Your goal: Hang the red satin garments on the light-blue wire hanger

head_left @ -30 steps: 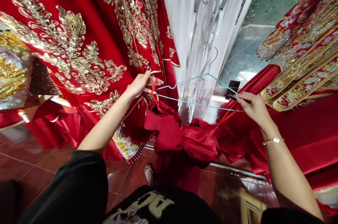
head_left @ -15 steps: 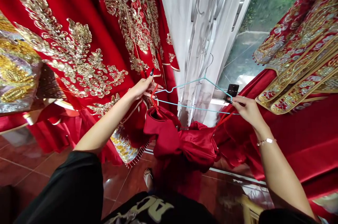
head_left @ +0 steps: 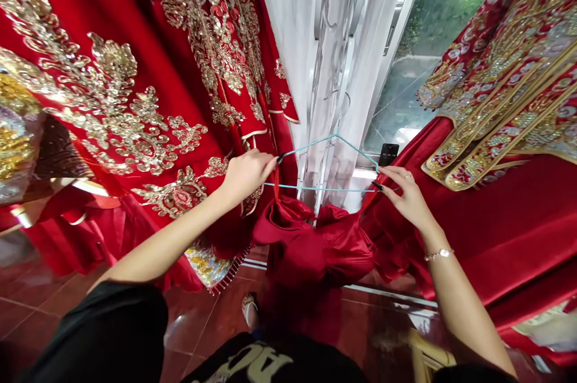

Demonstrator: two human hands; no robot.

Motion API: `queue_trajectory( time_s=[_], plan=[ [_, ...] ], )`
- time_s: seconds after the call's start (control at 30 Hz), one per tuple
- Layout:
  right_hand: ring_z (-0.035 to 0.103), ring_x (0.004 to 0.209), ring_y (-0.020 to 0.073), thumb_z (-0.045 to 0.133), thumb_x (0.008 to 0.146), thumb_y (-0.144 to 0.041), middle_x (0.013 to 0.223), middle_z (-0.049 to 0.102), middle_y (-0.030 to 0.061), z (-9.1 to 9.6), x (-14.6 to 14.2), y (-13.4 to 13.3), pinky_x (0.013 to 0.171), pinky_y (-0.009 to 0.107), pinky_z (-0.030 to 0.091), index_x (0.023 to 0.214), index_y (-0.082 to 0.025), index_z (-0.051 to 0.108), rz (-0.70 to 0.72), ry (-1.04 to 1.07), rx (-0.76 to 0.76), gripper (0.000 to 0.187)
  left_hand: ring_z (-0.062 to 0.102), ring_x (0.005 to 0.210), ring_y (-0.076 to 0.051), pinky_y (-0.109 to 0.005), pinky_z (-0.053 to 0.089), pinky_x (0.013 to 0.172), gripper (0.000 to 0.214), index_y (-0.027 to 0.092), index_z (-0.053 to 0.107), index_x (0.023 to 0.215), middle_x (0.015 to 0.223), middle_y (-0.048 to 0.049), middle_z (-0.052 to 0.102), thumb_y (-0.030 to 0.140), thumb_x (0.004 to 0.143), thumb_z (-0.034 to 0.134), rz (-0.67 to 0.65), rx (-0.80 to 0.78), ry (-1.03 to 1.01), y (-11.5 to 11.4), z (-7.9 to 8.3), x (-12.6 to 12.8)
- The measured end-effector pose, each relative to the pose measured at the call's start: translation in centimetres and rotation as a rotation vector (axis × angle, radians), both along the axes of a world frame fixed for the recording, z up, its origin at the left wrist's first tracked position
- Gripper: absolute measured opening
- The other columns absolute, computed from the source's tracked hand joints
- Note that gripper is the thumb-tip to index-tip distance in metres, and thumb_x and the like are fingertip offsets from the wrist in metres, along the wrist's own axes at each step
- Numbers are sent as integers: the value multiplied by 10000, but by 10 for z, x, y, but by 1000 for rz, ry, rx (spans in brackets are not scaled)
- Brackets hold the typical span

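Note:
A light-blue wire coat hanger hangs level in front of me, its hook up against a white curtain. My left hand grips the hanger's left end, and my right hand pinches its right corner between thumb and fingers. Below the hanger a bunched red satin garment dangles, joined to it by a thin red strap. Where the strap meets the hanger, my left fingers partly hide the join.
A red gown with gold sequin embroidery hangs to the left, and another embroidered red garment to the right. Behind the hanger are a white curtain and a window, with a black phone on its sill. Below lies a glossy red tile floor.
My left hand has dropped and closed on the hanger's left end. My right hand has shifted slightly left, and the garment hangs closer under the hanger.

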State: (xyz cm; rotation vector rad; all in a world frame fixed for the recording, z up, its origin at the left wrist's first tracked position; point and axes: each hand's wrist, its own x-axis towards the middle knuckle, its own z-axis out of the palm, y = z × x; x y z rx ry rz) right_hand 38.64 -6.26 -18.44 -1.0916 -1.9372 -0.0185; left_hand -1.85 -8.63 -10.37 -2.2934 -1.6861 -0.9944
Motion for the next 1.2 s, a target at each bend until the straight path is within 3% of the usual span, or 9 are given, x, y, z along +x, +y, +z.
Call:
queue_trajectory(
  time_s=[0.17, 0.23, 0.37, 0.53, 0.7, 0.87, 1.0, 1.1, 1.2],
  plan=[
    [528, 1319, 308, 565, 914, -339, 1397, 601, 103, -10, -12, -14, 1139, 542, 377, 1343, -314, 620, -22, 60, 16, 433, 618, 1003, -243, -374, 515, 901, 283, 220, 616, 1086, 1096, -91, 620, 432, 973, 467, -30, 291, -449, -9, -9, -16],
    [503, 1354, 320, 563, 916, -344, 1433, 572, 101, -19, -18, -19, 1151, 557, 363, 1321, -315, 633, -123, 152, 116, 412, 606, 1016, -246, -383, 504, 943, 255, 226, 623, 1075, 1066, -82, 626, 410, 972, 480, -101, 256, -335, -21, -17, -11],
    [595, 1228, 313, 481, 941, -323, 1267, 628, 139, -66, -18, -22, 1064, 549, 451, 1212, -252, 665, -345, 486, 263, 336, 626, 880, -221, -384, 514, 921, 337, 216, 665, 944, 888, -65, 656, 419, 1016, 405, -408, -98, 174, -47, -51, 1],
    [661, 936, 248, 538, 820, -276, 981, 722, 97, -143, -5, -12, 903, 437, 538, 968, -213, 692, -288, 363, -431, 223, 616, 815, -203, -324, 495, 791, 439, 188, 664, 890, 884, -72, 679, 451, 1049, 351, -493, -281, 392, -58, -90, -10],
    [636, 780, 233, 729, 613, -207, 754, 701, 54, -183, -8, -10, 813, 380, 531, 711, -220, 661, -271, 247, -648, 121, 578, 890, -197, -309, 452, 841, 308, 203, 663, 924, 937, -50, 681, 405, 1029, 456, -672, -399, 339, -53, -98, -15],
    [656, 877, 253, 624, 635, -156, 850, 726, 78, -183, 1, -16, 904, 403, 515, 695, -215, 622, -251, 239, -666, 85, 536, 772, -164, -316, 459, 889, 357, 204, 550, 758, 784, -7, 600, 403, 1034, 440, -718, -456, 150, -46, -94, -17],
    [703, 995, 240, 534, 637, -121, 1014, 773, 65, -170, 23, -30, 988, 405, 514, 882, -214, 715, -179, 307, -722, 318, 529, 705, -147, -304, 475, 859, 348, 210, 533, 743, 738, 17, 582, 392, 1029, 453, -654, -398, 115, -43, -95, -27],
    [734, 863, 242, 562, 634, -153, 905, 784, 65, -157, 33, -43, 879, 405, 568, 901, -202, 740, -204, 474, -770, 325, 566, 772, -157, -284, 469, 837, 332, 211, 595, 794, 804, -2, 644, 372, 1040, 441, -668, -216, 231, -42, -97, -33],
    [724, 740, 214, 648, 685, -240, 825, 775, 56, -142, 30, -52, 735, 350, 590, 1116, -199, 706, -163, 791, -769, 437, 575, 864, -168, -298, 429, 899, 285, 227, 638, 858, 852, -4, 692, 311, 1047, 442, -684, 5, 368, -42, -98, -37]
  ],
)
